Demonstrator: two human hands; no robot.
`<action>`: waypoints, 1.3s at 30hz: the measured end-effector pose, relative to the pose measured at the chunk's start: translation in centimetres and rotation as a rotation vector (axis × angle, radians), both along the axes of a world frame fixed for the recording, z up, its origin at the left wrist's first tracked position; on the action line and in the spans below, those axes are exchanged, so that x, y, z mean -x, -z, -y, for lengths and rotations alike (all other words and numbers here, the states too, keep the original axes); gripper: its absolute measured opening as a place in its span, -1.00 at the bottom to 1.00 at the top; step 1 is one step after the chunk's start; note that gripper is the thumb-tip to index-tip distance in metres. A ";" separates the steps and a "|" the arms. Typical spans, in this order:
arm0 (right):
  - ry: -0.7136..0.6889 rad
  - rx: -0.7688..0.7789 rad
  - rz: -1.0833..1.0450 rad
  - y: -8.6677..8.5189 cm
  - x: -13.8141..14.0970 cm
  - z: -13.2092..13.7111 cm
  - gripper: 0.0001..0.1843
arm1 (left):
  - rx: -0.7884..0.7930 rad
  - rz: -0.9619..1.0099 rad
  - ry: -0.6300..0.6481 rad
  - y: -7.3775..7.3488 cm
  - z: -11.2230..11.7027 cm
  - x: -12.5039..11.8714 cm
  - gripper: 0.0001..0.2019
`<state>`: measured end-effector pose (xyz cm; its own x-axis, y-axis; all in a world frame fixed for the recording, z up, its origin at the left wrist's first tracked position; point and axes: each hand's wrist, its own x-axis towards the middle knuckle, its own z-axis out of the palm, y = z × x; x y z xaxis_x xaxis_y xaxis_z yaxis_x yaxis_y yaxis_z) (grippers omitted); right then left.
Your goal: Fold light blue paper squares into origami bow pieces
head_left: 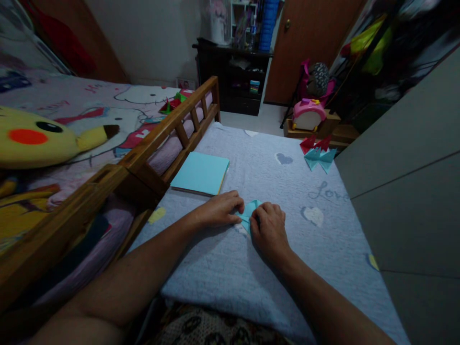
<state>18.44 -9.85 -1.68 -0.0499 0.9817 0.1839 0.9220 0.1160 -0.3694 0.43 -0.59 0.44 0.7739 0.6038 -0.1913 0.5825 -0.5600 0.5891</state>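
A small folded sheet of light-blue origami paper (247,216) lies on the cloth-covered surface between my hands. My left hand (224,209) grips its left edge with thumb and fingers. On the right side, my right hand (269,227) has its curled fingers closed on the paper and covers part of it. The lower tip of the paper points toward me. Beyond my left hand lies a square stack of light-blue paper (201,172).
Folded paper pieces, red (308,143) and light blue (319,158), sit at the far right. A wooden rail (172,129) borders the left side, with a bed and yellow plush toy (39,139) beyond. A pale cabinet (406,191) stands at the right.
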 end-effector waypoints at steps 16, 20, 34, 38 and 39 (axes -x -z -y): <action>-0.001 0.015 -0.014 -0.2 0.1 0.0 -0.92 | 0.018 0.028 0.001 0.0 0.0 0.4 -0.84; -0.001 0.010 -0.018 -0.2 0.1 0.1 -0.92 | 0.004 0.045 -0.020 0.0 0.1 0.1 -0.86; 0.004 0.029 0.009 0.0 0.1 0.0 -0.94 | -0.058 0.013 -0.086 0.2 0.5 -0.8 -0.96; -0.002 0.019 0.005 0.0 0.1 0.0 -0.94 | -0.050 0.024 -0.057 0.2 0.3 -0.5 -0.94; -0.001 0.020 0.005 0.0 0.1 0.0 -0.94 | -0.047 0.028 -0.047 0.2 0.3 -0.5 -0.93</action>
<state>18.37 -9.90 -1.71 -0.0522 0.9851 0.1640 0.9237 0.1100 -0.3671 0.88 -0.87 0.20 0.7493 0.6470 -0.1409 0.5925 -0.5601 0.5790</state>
